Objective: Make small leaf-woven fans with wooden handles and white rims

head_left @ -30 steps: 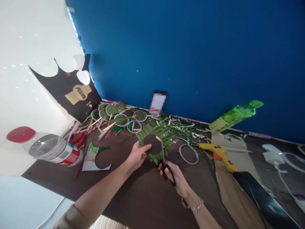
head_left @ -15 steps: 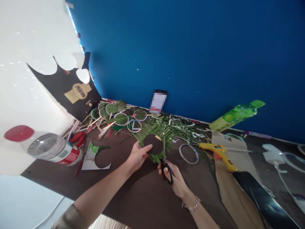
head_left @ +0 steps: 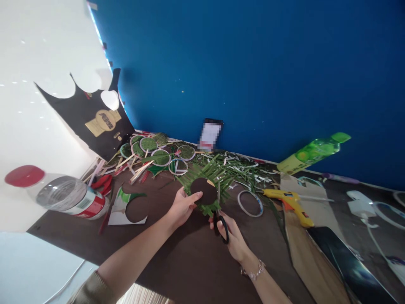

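Observation:
Between the thumb and fingers of my left hand is a dark round card disc, pressed against a woven mat of green leaf strips. The strips' loose ends stick out around the disc. My right hand grips black-handled scissors, their blades pointing up along the disc's right edge, among the strips. How far the blades are parted is hard to make out. A white ring lies on the table just right of the scissors.
Behind are several round leaf fans and a heap of cut strips. To the right lie a yellow glue gun, a green bottle and a dark phone. A red-capped jar and cut card are left.
Almost nothing differs. The scissors' blades show slightly more upright beside the disc, and my right hand has shifted very slightly; the left keeps its hold.

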A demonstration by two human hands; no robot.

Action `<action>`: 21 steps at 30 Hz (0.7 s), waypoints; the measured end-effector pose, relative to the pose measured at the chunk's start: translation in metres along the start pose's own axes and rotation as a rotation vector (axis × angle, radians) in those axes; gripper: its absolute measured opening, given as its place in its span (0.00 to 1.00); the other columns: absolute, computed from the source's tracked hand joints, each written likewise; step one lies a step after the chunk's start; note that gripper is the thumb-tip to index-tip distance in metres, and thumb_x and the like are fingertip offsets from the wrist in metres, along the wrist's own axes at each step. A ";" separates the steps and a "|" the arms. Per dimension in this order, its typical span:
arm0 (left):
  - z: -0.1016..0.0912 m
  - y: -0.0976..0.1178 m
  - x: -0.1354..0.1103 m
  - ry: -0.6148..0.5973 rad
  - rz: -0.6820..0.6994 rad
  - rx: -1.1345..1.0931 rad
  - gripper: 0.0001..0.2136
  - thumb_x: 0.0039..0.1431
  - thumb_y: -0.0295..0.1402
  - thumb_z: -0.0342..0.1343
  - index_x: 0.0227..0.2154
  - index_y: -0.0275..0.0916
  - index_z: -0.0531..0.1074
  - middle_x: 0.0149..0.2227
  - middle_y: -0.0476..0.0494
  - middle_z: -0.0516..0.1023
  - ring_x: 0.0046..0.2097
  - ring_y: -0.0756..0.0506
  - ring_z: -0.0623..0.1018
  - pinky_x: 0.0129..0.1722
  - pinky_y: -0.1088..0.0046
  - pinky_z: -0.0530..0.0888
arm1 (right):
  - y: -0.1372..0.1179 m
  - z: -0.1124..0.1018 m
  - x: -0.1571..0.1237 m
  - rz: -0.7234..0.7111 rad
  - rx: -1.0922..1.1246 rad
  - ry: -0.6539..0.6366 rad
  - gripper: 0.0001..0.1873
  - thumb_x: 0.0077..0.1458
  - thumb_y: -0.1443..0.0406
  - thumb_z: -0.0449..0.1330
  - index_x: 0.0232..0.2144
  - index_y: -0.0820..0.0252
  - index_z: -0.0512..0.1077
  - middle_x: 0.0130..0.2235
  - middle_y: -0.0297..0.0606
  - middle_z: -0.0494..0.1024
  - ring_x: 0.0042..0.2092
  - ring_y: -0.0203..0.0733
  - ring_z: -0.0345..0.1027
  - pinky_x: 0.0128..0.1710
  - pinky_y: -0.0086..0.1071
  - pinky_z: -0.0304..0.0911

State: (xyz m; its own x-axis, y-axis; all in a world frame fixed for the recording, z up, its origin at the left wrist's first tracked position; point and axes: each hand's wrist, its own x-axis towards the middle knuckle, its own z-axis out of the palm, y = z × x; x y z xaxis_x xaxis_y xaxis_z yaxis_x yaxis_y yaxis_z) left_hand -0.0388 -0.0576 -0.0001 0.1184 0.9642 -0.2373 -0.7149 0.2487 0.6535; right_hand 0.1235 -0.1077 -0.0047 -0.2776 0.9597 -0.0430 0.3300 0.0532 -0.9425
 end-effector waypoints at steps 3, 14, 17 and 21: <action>-0.001 -0.001 0.000 0.002 0.004 0.004 0.21 0.38 0.28 0.67 0.38 0.33 0.69 0.34 0.43 0.78 0.34 0.45 0.78 0.35 0.70 0.74 | -0.002 0.000 0.000 0.017 0.018 -0.020 0.30 0.49 0.40 0.46 0.28 0.61 0.66 0.26 0.37 0.67 0.28 0.37 0.58 0.26 0.29 0.55; -0.003 -0.001 0.003 0.026 0.019 0.005 0.21 0.36 0.28 0.67 0.36 0.33 0.69 0.33 0.43 0.79 0.32 0.47 0.78 0.34 0.72 0.74 | -0.001 -0.001 0.002 0.036 -0.022 -0.026 0.29 0.50 0.41 0.46 0.23 0.61 0.63 0.24 0.34 0.64 0.26 0.33 0.54 0.24 0.27 0.51; -0.003 -0.001 0.003 0.014 0.016 0.019 0.19 0.36 0.28 0.68 0.34 0.32 0.70 0.31 0.44 0.79 0.31 0.47 0.78 0.34 0.72 0.74 | -0.003 -0.002 0.001 0.041 -0.005 -0.028 0.28 0.50 0.42 0.47 0.25 0.61 0.63 0.23 0.33 0.64 0.26 0.33 0.54 0.24 0.27 0.51; -0.003 -0.002 0.003 0.023 0.021 0.028 0.20 0.35 0.28 0.68 0.34 0.32 0.70 0.32 0.43 0.79 0.31 0.47 0.78 0.34 0.71 0.74 | -0.005 -0.002 0.002 0.053 -0.021 -0.027 0.27 0.51 0.42 0.46 0.25 0.61 0.63 0.23 0.33 0.64 0.26 0.34 0.55 0.25 0.27 0.52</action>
State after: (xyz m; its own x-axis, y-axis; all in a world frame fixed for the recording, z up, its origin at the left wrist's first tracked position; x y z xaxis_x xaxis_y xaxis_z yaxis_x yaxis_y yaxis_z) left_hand -0.0392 -0.0558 -0.0040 0.0878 0.9669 -0.2395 -0.6977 0.2313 0.6780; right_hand 0.1229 -0.1058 0.0008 -0.2834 0.9536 -0.1021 0.3637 0.0084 -0.9315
